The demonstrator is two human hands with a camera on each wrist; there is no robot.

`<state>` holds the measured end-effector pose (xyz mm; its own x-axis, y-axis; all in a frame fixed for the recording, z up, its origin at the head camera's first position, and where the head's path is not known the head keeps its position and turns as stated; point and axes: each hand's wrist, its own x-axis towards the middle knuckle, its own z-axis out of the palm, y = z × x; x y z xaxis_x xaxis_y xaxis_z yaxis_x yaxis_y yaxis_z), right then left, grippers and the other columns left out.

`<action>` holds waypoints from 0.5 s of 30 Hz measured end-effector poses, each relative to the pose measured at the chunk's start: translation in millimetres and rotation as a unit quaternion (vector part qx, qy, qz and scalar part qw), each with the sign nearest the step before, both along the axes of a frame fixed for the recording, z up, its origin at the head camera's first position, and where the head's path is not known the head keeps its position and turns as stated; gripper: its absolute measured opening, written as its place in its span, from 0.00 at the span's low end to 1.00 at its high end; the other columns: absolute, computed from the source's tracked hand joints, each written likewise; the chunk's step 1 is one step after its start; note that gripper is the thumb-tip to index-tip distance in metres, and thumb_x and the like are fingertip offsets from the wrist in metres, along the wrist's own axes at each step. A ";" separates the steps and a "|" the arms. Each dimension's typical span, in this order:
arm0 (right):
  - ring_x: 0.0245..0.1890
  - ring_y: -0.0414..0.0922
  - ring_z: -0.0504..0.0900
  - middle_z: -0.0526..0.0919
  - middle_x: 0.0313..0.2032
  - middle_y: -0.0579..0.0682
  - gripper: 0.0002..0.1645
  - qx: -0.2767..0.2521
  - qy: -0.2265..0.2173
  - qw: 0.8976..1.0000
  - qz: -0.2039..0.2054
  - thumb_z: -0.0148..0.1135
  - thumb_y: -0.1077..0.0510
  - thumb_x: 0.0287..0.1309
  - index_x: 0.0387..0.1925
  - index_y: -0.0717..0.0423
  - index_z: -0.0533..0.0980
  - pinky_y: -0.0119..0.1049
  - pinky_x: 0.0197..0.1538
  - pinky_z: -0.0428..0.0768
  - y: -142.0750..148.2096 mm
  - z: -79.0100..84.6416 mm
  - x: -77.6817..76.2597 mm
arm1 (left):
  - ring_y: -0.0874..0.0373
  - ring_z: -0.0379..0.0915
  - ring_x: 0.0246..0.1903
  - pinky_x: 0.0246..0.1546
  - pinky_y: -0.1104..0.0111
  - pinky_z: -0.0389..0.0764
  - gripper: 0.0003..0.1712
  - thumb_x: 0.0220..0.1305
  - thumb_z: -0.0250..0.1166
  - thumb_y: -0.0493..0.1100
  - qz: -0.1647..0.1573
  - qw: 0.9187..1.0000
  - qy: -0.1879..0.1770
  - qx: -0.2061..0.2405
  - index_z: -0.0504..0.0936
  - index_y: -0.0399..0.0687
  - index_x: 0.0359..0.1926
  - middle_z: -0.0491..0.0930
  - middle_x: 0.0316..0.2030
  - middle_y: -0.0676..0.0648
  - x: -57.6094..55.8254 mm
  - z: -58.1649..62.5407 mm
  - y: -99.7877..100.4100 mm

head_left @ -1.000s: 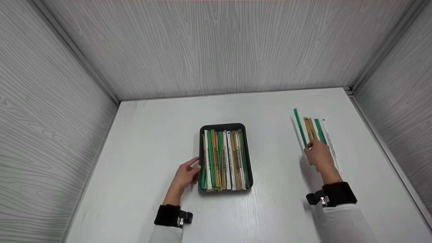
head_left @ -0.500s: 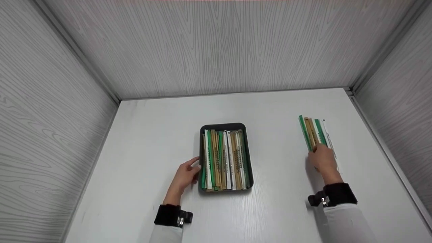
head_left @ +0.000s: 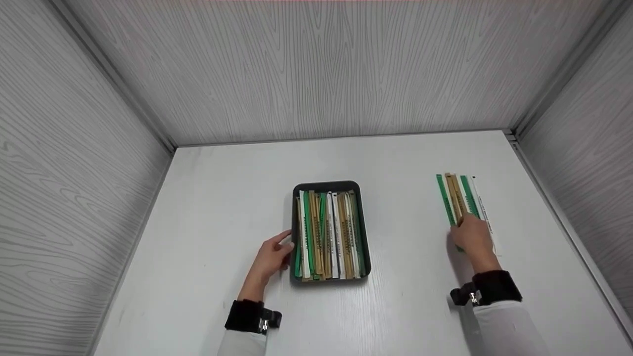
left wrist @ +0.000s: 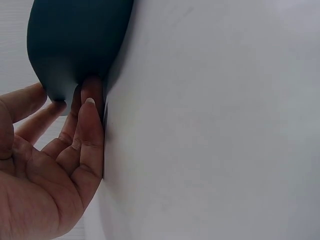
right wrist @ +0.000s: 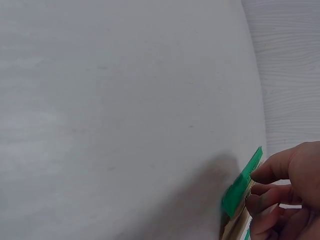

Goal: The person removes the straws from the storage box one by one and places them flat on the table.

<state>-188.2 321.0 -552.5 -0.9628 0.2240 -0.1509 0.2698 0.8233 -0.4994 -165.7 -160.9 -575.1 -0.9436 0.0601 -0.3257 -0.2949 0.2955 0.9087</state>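
A dark rectangular tray (head_left: 326,186) holds a row of slim paper packets (head_left: 319,237) in green, brown and white. My left hand (head_left: 272,256) rests against the tray's left outer wall; in the left wrist view its fingertips (left wrist: 91,90) touch the tray's dark side (left wrist: 80,40). At the right, my right hand (head_left: 472,237) covers the near part of a second row of packets on the table. In the right wrist view, its thumb and a finger pinch the edge of a brown packet (right wrist: 233,226) beside a green packet (right wrist: 242,187). The other fingertips are partly hidden.
A white tabletop (head_left: 222,198) carries the tray and the right-hand row. Grey wood-grain panels (head_left: 316,74) rise at the back and both sides. Each wrist wears a black band (head_left: 497,287) with a small camera.
A green packet held in my right hand came down beside the row, shifted right and now lies flat against it. My right hand moved slightly right. My left hand and the tray stayed still.
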 end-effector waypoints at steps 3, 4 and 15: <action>0.30 0.56 0.79 0.78 0.34 0.69 0.13 0.001 0.000 1.000 -0.003 0.51 0.64 0.62 0.42 0.73 0.72 0.41 0.25 0.76 -3.2 2.3 0.7 | 0.54 0.75 0.26 0.26 0.65 0.76 0.26 0.72 0.58 0.41 0.000 1.000 -0.001 0.000 0.70 0.48 0.69 0.78 0.31 0.43 0.2 -0.2 -0.2; 0.30 0.56 0.79 0.78 0.35 0.69 0.13 -0.002 0.001 1.000 -0.002 0.51 0.63 0.63 0.43 0.73 0.71 0.41 0.25 0.76 -5.7 4.5 0.9 | 0.54 0.75 0.27 0.26 0.65 0.76 0.26 0.72 0.58 0.42 0.001 1.000 -0.001 0.002 0.70 0.49 0.69 0.78 0.32 0.43 0.0 -0.2 -0.2; 0.27 0.50 0.77 0.80 0.32 0.57 0.16 0.025 0.080 0.990 0.109 0.57 0.58 0.65 0.48 0.65 0.77 0.43 0.27 0.74 -94.9 37.4 11.7 | 0.53 0.75 0.27 0.27 0.65 0.77 0.27 0.72 0.58 0.43 0.001 1.000 -0.004 -0.003 0.70 0.51 0.70 0.79 0.33 0.42 -0.1 -2.4 -0.6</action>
<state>-176.6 226.1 -515.2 -0.9998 0.0108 0.0137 0.0029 0.8784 -0.4778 -165.8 -161.5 -577.5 -0.9407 0.0561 -0.3346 -0.3036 0.3011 0.9040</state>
